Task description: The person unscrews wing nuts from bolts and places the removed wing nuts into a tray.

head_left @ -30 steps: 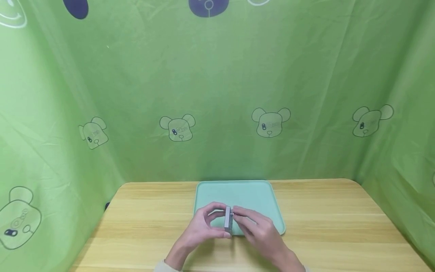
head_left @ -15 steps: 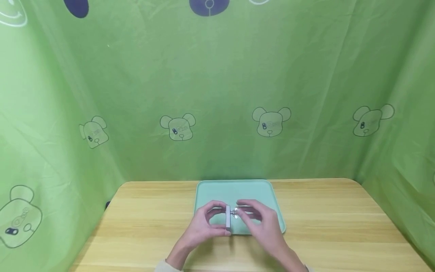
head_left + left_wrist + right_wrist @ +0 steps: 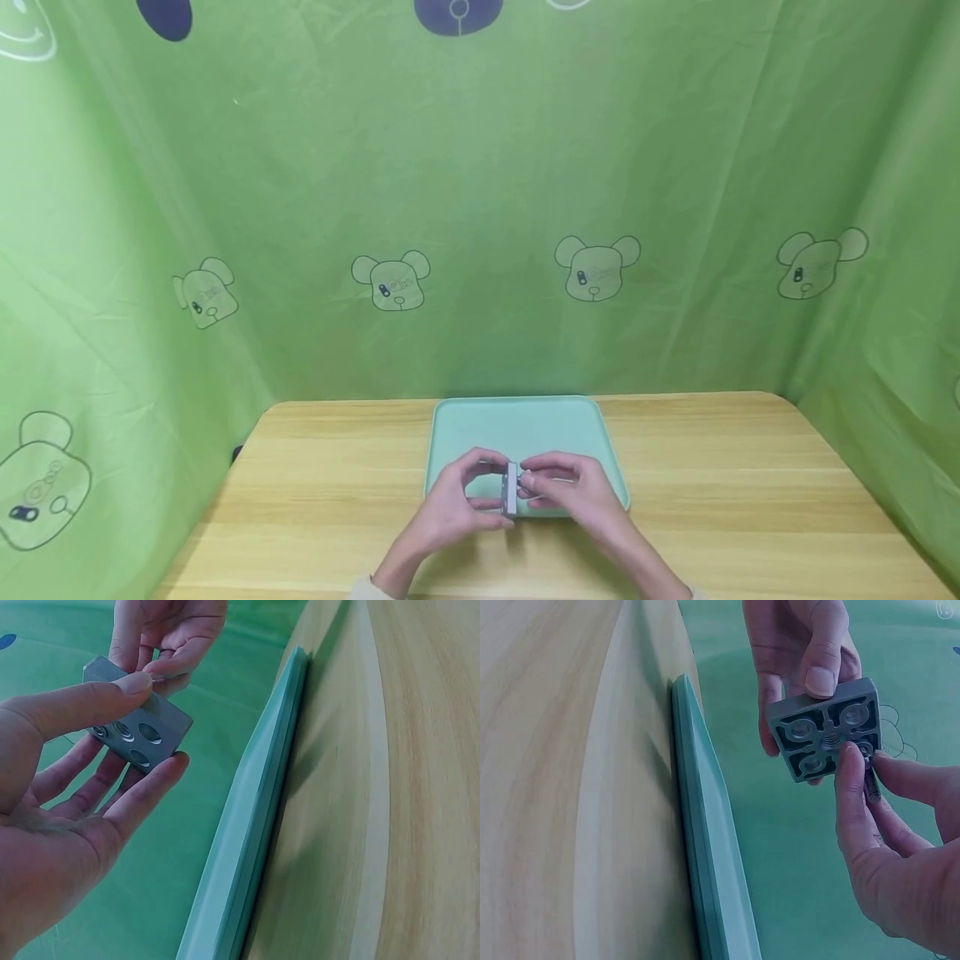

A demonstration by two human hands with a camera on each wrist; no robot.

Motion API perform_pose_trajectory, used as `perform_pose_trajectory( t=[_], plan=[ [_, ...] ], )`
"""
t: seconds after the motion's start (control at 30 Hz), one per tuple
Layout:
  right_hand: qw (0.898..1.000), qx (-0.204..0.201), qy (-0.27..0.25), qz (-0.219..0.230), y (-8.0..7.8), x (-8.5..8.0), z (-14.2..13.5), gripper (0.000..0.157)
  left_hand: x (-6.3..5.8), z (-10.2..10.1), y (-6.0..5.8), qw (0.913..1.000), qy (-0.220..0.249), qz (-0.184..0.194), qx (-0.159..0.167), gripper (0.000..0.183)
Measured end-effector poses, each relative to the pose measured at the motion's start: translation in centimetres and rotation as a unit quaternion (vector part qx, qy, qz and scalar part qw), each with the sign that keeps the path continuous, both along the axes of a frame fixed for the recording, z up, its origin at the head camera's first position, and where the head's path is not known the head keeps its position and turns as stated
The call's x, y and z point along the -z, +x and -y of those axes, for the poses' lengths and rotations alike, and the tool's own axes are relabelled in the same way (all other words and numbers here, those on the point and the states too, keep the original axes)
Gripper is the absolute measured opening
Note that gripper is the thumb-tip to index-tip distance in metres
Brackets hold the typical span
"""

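My left hand (image 3: pixel 450 508) grips a small square grey metal block (image 3: pixel 826 727) by its edges, with the thumb on one edge and fingers on the opposite one. The block stands on edge above the mint-green tray. Its ribbed face, with round recesses at the corners, shows in the right wrist view; several holes show on the other face in the left wrist view. My right hand (image 3: pixel 592 500) pinches a small threaded metal screw (image 3: pixel 872 787) at a corner of the ribbed face. Fingertips cover part of the screw, so how it sits at the hole is hidden.
The mint-green tray (image 3: pixel 525 421) lies on the wooden table (image 3: pixel 727 475), towards its far edge and under both hands. Green curtains (image 3: pixel 480 183) with bear drawings hang behind the table and at both sides.
The block has shifted slightly right and turned a little. My right fingers, spread around shiny metal half a second ago, have come together around it again, beside the block.
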State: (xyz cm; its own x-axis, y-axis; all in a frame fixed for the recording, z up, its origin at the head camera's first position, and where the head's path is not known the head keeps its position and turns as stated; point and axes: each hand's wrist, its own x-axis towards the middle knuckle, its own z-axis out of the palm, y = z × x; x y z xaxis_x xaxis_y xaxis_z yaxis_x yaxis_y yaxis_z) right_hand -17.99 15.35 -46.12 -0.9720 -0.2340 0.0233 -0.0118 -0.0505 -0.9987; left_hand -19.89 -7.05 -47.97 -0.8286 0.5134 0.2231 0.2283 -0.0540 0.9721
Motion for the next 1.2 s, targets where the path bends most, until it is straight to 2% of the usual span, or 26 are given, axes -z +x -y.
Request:
perform_pose_trajectory(
  t=[0.23,0.43,0.53,0.6,0.67,0.73,0.8,0.97,1.03,1.1,1.2],
  plan=[
    [1.000,0.002,-0.002,-0.005,0.1,0.0,-0.1,0.038,-0.1,0.0,0.2,1.0000,-0.004,-0.002,0.004,0.070],
    [0.997,0.031,0.049,-0.041,0.4,-0.4,0.2,0.028,-0.2,0.0,0.1,0.9999,0.003,0.001,0.013,0.069],
    [0.993,0.056,0.084,-0.069,0.6,-0.7,0.6,0.018,-0.2,0.0,0.1,0.9996,0.015,0.013,0.019,0.069],
    [0.986,0.071,0.108,-0.107,0.8,-0.8,0.8,0.013,-0.2,0.1,0.0,0.9993,0.021,0.025,0.020,0.068],
    [0.974,0.086,0.130,-0.165,0.9,-0.8,1.1,0.011,-0.2,0.1,0.0,0.9989,0.026,0.033,0.020,0.068],
    [0.954,0.099,0.151,-0.238,1.0,-0.7,1.3,0.015,-0.2,0.2,-0.1,0.9986,0.029,0.041,0.018,0.068],
    [0.928,0.111,0.168,-0.313,1.0,-0.5,1.6,0.021,-0.2,0.3,-0.1,0.9981,0.034,0.047,0.020,0.069],
    [0.846,0.121,0.214,-0.472,0.7,-0.1,1.6,0.028,-0.3,0.7,-0.2,0.9966,0.053,0.058,0.027,0.068],
    [0.809,0.114,0.235,-0.526,0.4,0.1,1.5,0.016,-0.3,0.8,-0.2,0.9961,0.056,0.062,0.028,0.068],
    [0.765,0.107,0.259,-0.580,0.2,0.1,1.4,0.004,-0.3,0.8,-0.3,0.9959,0.057,0.064,0.029,0.067],
    [0.693,0.109,0.282,-0.655,-0.1,0.1,1.3,0.027,-0.3,0.8,-0.3,0.9956,0.057,0.067,0.031,0.068]
  ],
)
